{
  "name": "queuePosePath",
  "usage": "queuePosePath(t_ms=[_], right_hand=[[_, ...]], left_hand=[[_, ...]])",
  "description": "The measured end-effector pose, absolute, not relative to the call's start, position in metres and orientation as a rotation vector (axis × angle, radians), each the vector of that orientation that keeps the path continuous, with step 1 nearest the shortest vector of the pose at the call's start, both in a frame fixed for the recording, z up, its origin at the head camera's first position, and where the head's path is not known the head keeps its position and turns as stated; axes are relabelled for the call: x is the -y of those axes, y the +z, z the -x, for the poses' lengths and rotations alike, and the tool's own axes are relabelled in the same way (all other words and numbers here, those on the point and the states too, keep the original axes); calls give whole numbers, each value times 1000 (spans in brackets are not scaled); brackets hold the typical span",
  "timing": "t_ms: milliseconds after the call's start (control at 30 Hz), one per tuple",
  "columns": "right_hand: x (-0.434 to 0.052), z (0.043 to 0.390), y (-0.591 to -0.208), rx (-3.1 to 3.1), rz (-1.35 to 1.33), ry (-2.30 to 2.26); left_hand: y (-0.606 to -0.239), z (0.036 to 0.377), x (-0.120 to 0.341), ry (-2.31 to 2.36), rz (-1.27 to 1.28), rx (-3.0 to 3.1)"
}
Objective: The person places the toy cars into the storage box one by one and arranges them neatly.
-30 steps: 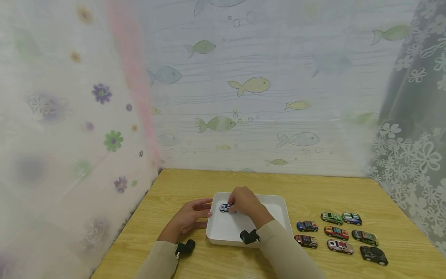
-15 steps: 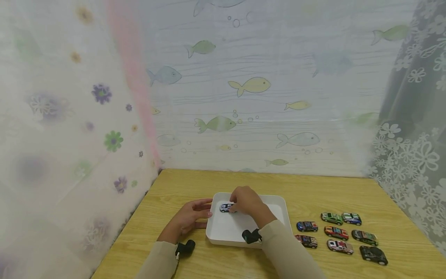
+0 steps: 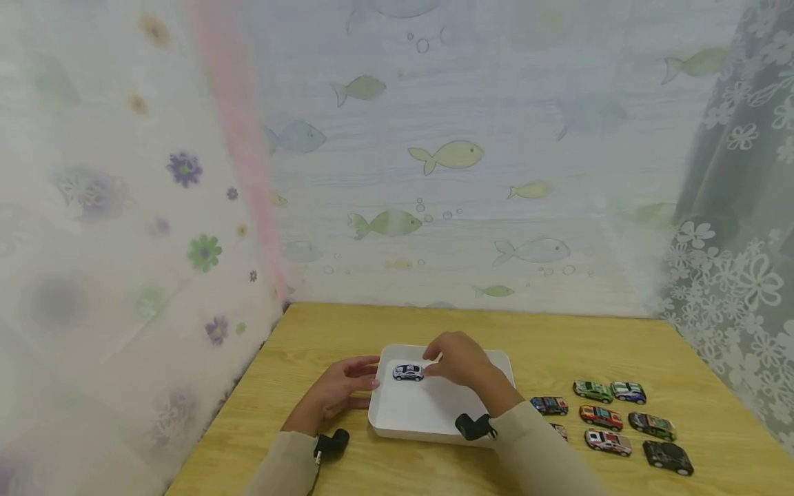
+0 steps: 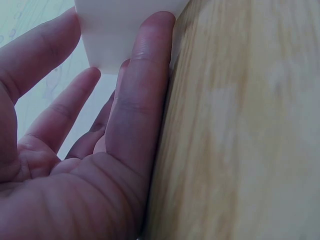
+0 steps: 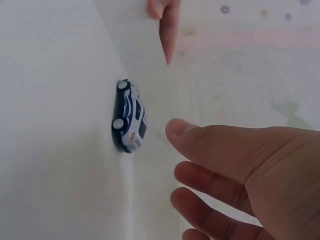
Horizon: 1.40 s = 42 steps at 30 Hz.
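Observation:
A small white and blue toy car [image 3: 407, 372] [image 5: 130, 117] stands inside the white tray [image 3: 428, 413] near its far left corner. My right hand [image 3: 436, 363] [image 5: 176, 150] hovers just right of the car with relaxed fingers and holds nothing. My left hand [image 3: 355, 380] [image 4: 120, 125] lies on the wooden table [image 4: 240, 125] with straight fingers against the outside of the tray's left wall [image 4: 125, 30]. One left fingertip [image 5: 167, 30] shows at the tray's rim in the right wrist view.
Several toy cars [image 3: 600, 415] are lined up in rows on the table to the right of the tray. Printed curtains with fish and flowers close off the table's back, left and right sides.
My right hand has let go of the white and blue car and drawn back to the right. The car now stands free in the tray. The left hand has stayed put.

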State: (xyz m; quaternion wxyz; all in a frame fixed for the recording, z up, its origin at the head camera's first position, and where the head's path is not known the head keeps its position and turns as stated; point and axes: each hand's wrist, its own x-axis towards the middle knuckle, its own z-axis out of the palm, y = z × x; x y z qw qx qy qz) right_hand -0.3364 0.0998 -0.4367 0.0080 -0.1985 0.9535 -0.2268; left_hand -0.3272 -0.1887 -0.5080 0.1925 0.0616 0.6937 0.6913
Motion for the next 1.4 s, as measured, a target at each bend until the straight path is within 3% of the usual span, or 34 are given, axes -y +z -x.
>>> queuePosePath(t_ms=[967,1400], right_hand=[[-230,270,-434,-3205,635,-739],[-280,270,-439,-3041,529,-808]], left_hand=[[-509,324,187,1930,-186,-1946],[-507,326,188,1939,-204,-1942]])
